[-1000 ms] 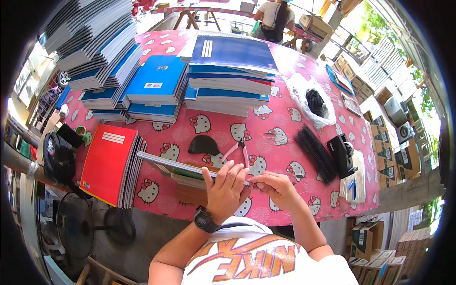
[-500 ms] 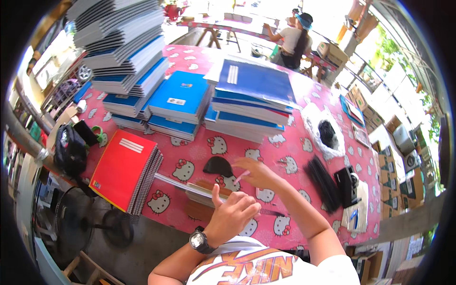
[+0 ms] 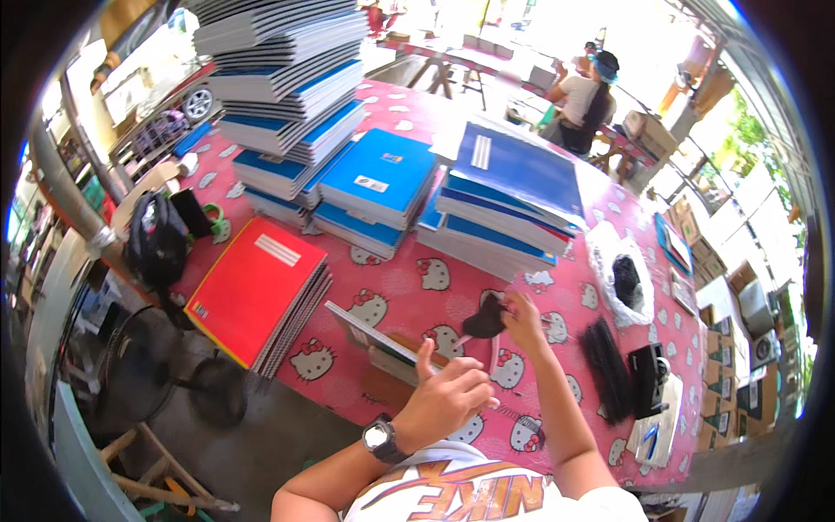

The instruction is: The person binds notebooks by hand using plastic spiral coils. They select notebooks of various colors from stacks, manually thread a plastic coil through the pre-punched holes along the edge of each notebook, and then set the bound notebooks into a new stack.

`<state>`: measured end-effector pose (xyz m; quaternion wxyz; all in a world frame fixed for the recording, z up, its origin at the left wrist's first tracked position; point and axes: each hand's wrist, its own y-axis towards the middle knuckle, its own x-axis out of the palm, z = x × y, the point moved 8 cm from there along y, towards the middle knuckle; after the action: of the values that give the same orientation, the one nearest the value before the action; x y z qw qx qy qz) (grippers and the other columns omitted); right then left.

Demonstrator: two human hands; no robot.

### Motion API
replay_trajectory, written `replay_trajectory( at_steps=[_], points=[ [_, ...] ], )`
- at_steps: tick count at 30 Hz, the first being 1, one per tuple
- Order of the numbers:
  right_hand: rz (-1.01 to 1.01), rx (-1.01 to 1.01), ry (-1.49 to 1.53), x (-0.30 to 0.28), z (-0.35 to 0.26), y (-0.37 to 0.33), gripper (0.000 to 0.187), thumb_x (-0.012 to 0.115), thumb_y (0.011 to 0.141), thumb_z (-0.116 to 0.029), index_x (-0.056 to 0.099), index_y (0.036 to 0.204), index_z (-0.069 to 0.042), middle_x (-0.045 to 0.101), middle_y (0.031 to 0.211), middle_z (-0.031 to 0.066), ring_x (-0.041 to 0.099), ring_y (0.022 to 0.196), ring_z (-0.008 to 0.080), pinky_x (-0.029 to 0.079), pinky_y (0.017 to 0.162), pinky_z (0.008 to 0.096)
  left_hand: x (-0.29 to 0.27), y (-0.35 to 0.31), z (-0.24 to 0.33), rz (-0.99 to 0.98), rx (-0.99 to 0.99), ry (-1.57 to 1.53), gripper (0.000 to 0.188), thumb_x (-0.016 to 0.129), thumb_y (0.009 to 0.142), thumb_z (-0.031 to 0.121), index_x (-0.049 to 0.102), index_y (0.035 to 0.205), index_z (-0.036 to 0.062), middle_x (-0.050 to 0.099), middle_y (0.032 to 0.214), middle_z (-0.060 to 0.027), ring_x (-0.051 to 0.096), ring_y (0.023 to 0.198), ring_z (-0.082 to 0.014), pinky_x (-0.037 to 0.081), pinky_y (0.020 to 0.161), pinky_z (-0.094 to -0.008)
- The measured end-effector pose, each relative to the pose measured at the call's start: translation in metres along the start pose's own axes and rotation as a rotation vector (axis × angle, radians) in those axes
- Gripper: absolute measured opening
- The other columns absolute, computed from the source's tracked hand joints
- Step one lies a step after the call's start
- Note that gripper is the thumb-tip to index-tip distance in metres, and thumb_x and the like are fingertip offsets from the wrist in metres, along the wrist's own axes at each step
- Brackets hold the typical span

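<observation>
My left hand (image 3: 448, 390), with a watch on its wrist, is closed around the right end of a thin notebook block (image 3: 372, 332), thumb up. The block is seen edge-on beside a brown wooden piece (image 3: 396, 370). A dark wire coil (image 3: 513, 419) stretches along the table from near my left hand. Ahead and to the right, my right hand (image 3: 524, 324) pinches the edge of a dark, rounded, flat piece (image 3: 484, 318), whose kind I cannot make out. Pink strips (image 3: 494, 352) show just below it.
Red spiral notebooks (image 3: 254, 291) lie at the left. Behind stand a tall notebook stack (image 3: 287, 87) and blue stacks (image 3: 378, 178). At the right are a white plastic bag (image 3: 644, 291), black coils (image 3: 606, 370) and a black device (image 3: 646, 381). A person (image 3: 584, 104) is in the background.
My right hand has moved right and slightly nearer, and the dark piece has moved right with it, off its earlier spot. My left hand stays at the notebook block. The whole view has shifted.
</observation>
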<state>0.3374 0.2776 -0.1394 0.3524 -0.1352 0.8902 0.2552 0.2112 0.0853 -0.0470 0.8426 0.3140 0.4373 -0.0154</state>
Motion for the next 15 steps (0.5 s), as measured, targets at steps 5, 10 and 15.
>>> replay_trajectory(
  at_steps=[5,10,15],
  points=[
    [0.22,0.379,-0.335,-0.086,0.074,-0.122,0.019,0.055,0.071,0.0,0.062,0.087,-0.005,0.057,0.092,0.0153,0.058,0.084,0.033,0.047,0.077,0.0378,-0.018,0.013,0.008,0.114,-0.02,-0.134,0.02,0.066,0.079,0.035,0.062,0.092,0.0199,0.061,0.094,0.006,0.054,0.104,-0.0135,-0.001,0.105,-0.0596],
    [-0.06,0.524,-0.489,-0.073,0.051,-0.138,0.035,0.072,0.07,-0.024,0.061,0.1,-0.011,0.051,0.118,0.0172,0.045,0.114,0.0344,0.042,0.091,0.0448,-0.007,0.009,0.002,-0.004,0.041,0.015,0.02,0.066,0.08,0.034,0.062,0.095,0.0221,0.06,0.101,0.0075,0.054,0.103,-0.0121,-0.001,0.106,-0.0568],
    [-0.167,0.451,-0.387,-0.054,0.065,-0.134,0.069,0.082,0.058,-0.04,0.055,0.114,-0.01,0.035,0.133,0.029,0.036,0.12,0.0448,0.036,0.1,0.0492,-0.006,0.01,-0.002,-0.028,0.036,0.005,0.028,0.064,0.08,0.041,0.063,0.1,0.0211,0.061,0.101,0.0056,0.056,0.099,-0.0151,-0.005,0.106,-0.0574]
  ],
)
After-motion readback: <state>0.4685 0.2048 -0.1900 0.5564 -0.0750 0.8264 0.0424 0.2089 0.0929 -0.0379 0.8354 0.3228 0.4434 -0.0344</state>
